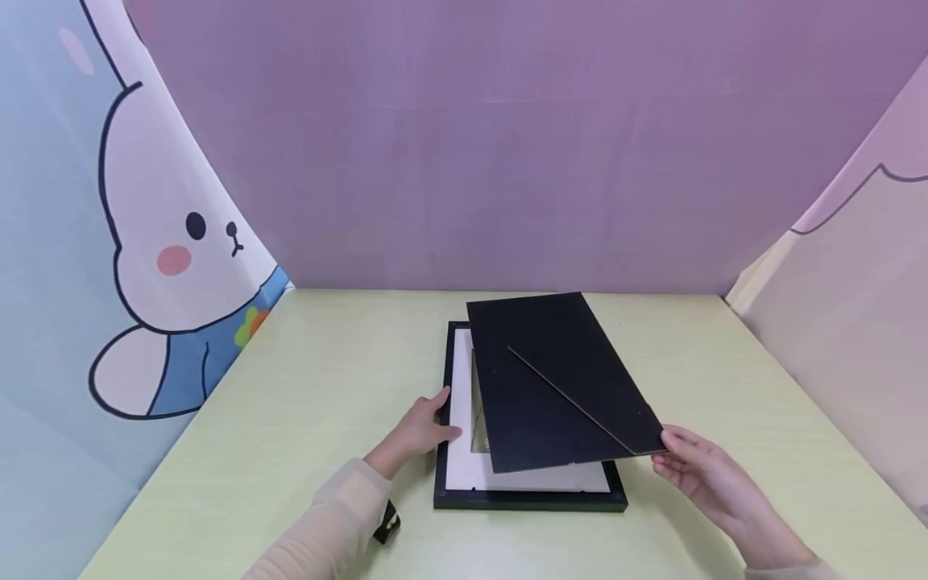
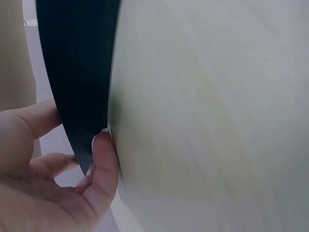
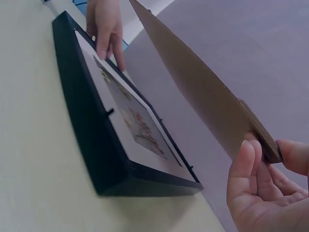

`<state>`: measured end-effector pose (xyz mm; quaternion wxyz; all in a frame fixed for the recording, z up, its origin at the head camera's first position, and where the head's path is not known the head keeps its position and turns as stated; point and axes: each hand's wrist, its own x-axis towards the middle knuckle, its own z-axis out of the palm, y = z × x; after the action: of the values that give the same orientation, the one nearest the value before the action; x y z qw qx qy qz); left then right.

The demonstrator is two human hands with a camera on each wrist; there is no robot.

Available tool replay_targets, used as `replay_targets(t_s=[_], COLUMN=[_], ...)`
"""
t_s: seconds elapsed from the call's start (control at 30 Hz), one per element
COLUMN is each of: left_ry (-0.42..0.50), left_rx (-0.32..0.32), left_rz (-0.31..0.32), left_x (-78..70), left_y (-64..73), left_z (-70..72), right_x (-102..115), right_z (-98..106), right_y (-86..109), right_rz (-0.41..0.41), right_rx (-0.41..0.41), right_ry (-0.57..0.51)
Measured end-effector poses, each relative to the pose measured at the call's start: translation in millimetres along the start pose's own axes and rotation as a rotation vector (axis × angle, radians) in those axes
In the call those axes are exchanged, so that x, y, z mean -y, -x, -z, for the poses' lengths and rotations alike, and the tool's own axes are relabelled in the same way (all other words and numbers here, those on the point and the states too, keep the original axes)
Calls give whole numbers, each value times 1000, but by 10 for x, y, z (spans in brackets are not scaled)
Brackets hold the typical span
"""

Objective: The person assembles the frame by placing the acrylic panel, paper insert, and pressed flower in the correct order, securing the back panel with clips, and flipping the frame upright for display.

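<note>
A black picture frame (image 1: 529,501) lies face down on the table, with a white mat (image 1: 458,403) and part of a picture (image 1: 478,419) showing inside it. Over it, tilted, is a black backing board (image 1: 558,370) with a thin diagonal stand strip; its underside is brown in the right wrist view. My right hand (image 1: 706,479) pinches the board's near right corner between thumb and fingers. At the frame's left side, my left hand (image 1: 420,427) grips the edge, thumb reaching over onto the mat. Small dark tabs (image 3: 110,111) stick out from the frame's inner edge.
The pale green table (image 1: 341,354) extends around the frame. Behind it rises a purple backdrop (image 1: 464,161), with a cartoon-printed panel (image 1: 167,209) at left and a pale panel (image 1: 855,322) at right. A small black piece (image 1: 387,524) shows beside the left sleeve.
</note>
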<state>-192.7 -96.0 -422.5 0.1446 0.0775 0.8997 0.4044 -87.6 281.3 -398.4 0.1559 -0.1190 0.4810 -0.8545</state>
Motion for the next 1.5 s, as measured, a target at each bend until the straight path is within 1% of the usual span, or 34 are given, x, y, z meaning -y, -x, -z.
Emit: replay_targets(t_s=[0.17, 0.4, 0.63, 0.9, 1.13, 1.23, 1.5], left_ry=[-3, -19, 0, 7, 4, -2, 12], left_rx=[3, 0, 12, 0, -2, -6, -7], left_rz=[-1, -50, -93, -88, -71, -64, -81], left_x=[-3, 0, 5, 6, -3, -6, -4], left_y=[-4, -9, -11, 1, 1, 1, -6], left_z=[0, 2, 7, 15, 12, 10, 13], right_x=[-104, -196, -281, -358, -383, -393, -407], right_z=[-45, -118, -146, -166, -195, -197, -228], right_y=[11, 2, 14, 4, -30, -49, -93], right_rz=[-28, -71, -108, -118, -128, -125, -130], right_rx=[1, -26, -62, -75, -133, -132, -140], right_ry=[4, 23, 28, 20, 19, 13, 0])
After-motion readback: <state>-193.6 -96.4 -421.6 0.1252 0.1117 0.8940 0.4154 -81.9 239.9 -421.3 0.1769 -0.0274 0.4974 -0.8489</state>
